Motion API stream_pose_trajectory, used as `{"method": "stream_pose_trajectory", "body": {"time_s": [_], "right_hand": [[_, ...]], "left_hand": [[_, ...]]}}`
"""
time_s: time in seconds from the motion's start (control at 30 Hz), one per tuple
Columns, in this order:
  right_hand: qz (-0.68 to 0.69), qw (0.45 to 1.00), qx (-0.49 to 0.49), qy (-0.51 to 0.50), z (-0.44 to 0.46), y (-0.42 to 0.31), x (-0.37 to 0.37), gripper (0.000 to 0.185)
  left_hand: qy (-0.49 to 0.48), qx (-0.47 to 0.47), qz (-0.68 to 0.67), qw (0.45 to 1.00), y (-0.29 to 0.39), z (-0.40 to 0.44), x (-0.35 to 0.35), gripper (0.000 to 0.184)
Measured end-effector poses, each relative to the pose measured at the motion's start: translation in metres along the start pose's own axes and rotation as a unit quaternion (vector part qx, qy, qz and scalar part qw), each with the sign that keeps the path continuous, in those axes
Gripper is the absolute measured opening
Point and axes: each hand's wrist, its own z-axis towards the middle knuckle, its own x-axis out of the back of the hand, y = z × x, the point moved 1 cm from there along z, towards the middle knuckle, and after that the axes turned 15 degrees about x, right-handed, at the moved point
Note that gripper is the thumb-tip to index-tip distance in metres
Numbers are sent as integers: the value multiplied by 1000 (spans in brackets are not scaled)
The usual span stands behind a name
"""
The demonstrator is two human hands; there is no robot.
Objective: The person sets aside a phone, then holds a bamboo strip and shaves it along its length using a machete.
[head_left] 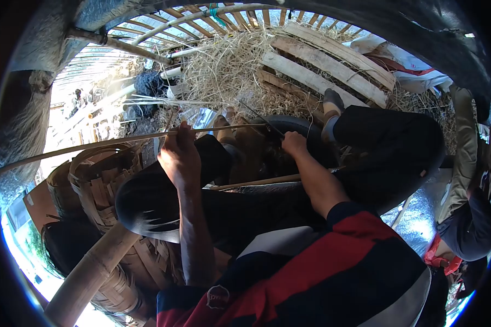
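My left hand [179,155] is closed around a long, thin bamboo strip [93,146], which runs from the far left to just before my right hand. In my right hand [294,143] is a knife [262,119] with a narrow dark blade pointing up and left; its handle is hidden by my fingers. Blade and strip cross near the strip's right end, though I cannot tell if they touch. Below both hands are my legs in dark trousers [387,136], knees apart. A dark tyre-like ring [294,124] lies between my feet, partly hidden.
A wooden slatted pallet [333,65] lies on piles of shavings [229,68] ahead. Woven bamboo baskets [103,185] stand at my left, beside a thick bamboo pole [93,272]. A slatted bamboo fence [202,24] curves across the back. Another person [469,223] is at the right edge.
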Motion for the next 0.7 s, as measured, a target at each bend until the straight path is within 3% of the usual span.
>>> {"method": "stream_pose_trajectory", "body": {"time_s": [0.17,0.27,0.33,0.4,0.63,0.7], "right_hand": [[67,997,2,31,3,-15,9,28],[127,988,58,61,5,-33,23,31],[128,974,166,81,7,-54,32,31],[155,964,187,108,2,-74,43,31],[321,888,281,173,-23,-130,76,29],[308,897,276,158,-26,-126,72,29]], "left_hand": [[-7,33,5,999,-2,2,1,29],[-10,-6,-8,1000,-4,2,-1,25],[-61,2,31,998,-9,1,-7,24],[-33,-37,35,998,-17,5,-10,25],[-43,26,32,998,-20,8,-12,24],[-49,33,25,998,-18,7,-9,25]]}}
